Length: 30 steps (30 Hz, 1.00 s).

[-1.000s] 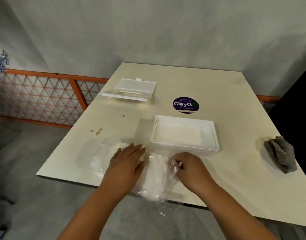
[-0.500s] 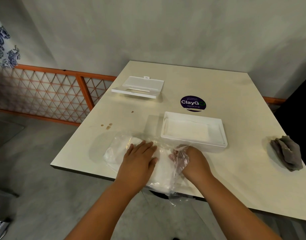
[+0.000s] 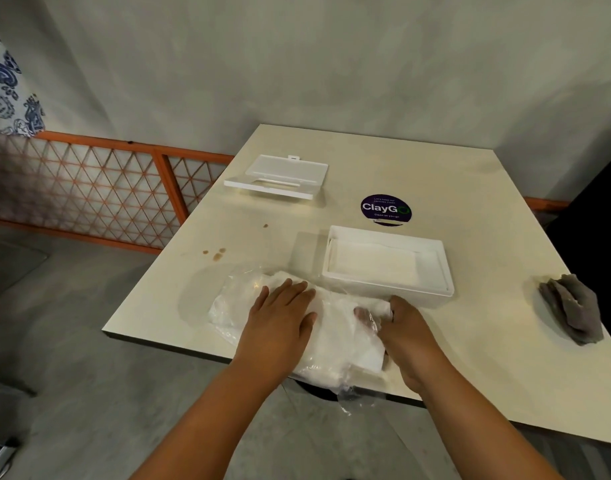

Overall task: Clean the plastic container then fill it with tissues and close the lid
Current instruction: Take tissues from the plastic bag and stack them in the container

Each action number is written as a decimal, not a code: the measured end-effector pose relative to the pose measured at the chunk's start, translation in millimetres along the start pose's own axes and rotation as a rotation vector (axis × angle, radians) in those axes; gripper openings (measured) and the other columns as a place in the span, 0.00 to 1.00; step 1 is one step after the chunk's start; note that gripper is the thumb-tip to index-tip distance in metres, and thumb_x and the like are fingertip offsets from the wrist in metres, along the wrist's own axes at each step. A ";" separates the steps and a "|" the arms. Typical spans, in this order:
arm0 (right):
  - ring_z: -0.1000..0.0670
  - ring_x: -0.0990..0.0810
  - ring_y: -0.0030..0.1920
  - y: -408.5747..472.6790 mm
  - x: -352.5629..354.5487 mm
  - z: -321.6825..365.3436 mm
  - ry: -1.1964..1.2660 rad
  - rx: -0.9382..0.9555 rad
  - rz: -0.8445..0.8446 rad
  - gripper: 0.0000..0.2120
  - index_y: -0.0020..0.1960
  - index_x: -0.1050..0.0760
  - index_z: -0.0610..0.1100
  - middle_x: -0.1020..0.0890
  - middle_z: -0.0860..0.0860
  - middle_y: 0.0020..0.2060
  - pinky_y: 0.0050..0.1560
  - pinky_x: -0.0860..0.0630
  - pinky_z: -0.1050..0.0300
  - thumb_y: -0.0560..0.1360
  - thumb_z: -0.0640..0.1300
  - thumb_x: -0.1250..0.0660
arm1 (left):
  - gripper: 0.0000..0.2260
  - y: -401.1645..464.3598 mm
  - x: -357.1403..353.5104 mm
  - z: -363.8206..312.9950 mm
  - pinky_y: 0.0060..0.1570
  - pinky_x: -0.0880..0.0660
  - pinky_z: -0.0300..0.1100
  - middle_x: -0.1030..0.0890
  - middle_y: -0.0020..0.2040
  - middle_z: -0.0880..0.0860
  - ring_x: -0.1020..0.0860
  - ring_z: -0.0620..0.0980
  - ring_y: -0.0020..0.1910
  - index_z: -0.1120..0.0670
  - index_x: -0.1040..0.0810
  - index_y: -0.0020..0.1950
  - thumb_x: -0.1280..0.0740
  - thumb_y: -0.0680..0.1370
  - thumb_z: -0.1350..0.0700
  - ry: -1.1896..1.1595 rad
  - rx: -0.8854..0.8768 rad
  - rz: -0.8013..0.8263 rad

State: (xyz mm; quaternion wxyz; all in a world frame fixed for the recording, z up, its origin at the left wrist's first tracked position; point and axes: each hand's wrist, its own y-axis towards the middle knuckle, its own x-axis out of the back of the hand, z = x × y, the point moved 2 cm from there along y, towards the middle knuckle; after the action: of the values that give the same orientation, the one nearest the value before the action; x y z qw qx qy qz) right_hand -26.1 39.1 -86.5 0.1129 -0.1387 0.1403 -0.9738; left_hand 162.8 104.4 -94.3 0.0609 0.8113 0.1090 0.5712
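Left hand lies flat, fingers straight, pressing the tissue pack at the table's near edge. Right hand curls, pinching tissue from the pack's open end. The plastic container sits just beyond; its lid lies farther back.

My left hand presses flat on the plastic-wrapped tissue pack; my right hand pinches its wrapper beside the open white container.
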 end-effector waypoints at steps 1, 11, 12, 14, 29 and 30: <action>0.50 0.22 0.33 -1.3 -0.4 -1.3 -0.013 0.017 0.014 0.04 0.47 0.23 0.47 0.19 0.50 0.36 0.26 0.30 0.58 0.74 0.44 0.28 | 0.18 0.0 -0.2 -0.5 0.73 0.47 0.49 0.30 0.72 0.49 0.36 0.49 0.73 0.50 0.30 0.71 0.40 0.81 0.51 0.001 -0.001 0.003; 0.45 0.16 0.46 -11.9 16.3 -9.4 0.208 -0.036 -0.056 0.11 0.56 0.21 0.45 0.16 0.47 0.48 0.34 0.21 0.55 0.74 0.39 0.29 | 0.19 3.8 0.2 -7.7 0.74 0.53 0.45 0.35 0.74 0.46 0.42 0.46 0.75 0.47 0.34 0.73 0.45 0.82 0.47 -0.006 -0.017 0.041; 0.44 0.17 0.46 -14.4 17.4 -9.6 0.198 -0.035 -0.066 0.10 0.56 0.21 0.44 0.16 0.46 0.48 0.32 0.21 0.56 0.75 0.39 0.29 | 0.20 3.9 -0.4 -9.5 0.74 0.52 0.45 0.36 0.75 0.46 0.43 0.45 0.75 0.47 0.36 0.74 0.46 0.82 0.46 -0.004 -0.019 0.061; 0.45 0.17 0.45 -18.9 21.4 -8.2 0.182 -0.014 -0.104 0.08 0.54 0.22 0.44 0.17 0.45 0.48 0.31 0.21 0.56 0.75 0.38 0.30 | 0.21 3.9 -0.9 -12.5 0.74 0.52 0.45 0.38 0.76 0.46 0.43 0.45 0.75 0.46 0.38 0.75 0.49 0.82 0.44 -0.016 -0.012 0.100; 0.45 0.21 0.39 -58.9 132.4 30.9 0.006 0.253 -0.421 0.04 0.52 0.22 0.44 0.20 0.50 0.43 0.31 0.22 0.53 0.78 0.41 0.34 | 0.16 8.1 -5.7 -27.3 0.62 0.31 0.47 0.23 0.64 0.53 0.26 0.54 0.63 0.54 0.25 0.66 0.38 0.79 0.58 -0.084 -0.022 -0.124; 0.43 0.21 0.40 -60.1 139.6 34.8 0.019 0.266 -0.432 0.04 0.51 0.22 0.43 0.21 0.49 0.44 0.33 0.21 0.50 0.78 0.41 0.34 | 0.14 12.1 -3.0 -32.2 0.59 0.29 0.45 0.21 0.61 0.53 0.24 0.54 0.60 0.55 0.24 0.64 0.37 0.78 0.59 -0.124 -0.044 -0.195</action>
State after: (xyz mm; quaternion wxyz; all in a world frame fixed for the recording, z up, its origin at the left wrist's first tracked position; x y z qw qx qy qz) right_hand -157.2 50.8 -2.8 -0.0819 -0.1401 -0.0210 -0.9865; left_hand 132.8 91.1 -83.4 0.1406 0.8291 0.1708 0.5135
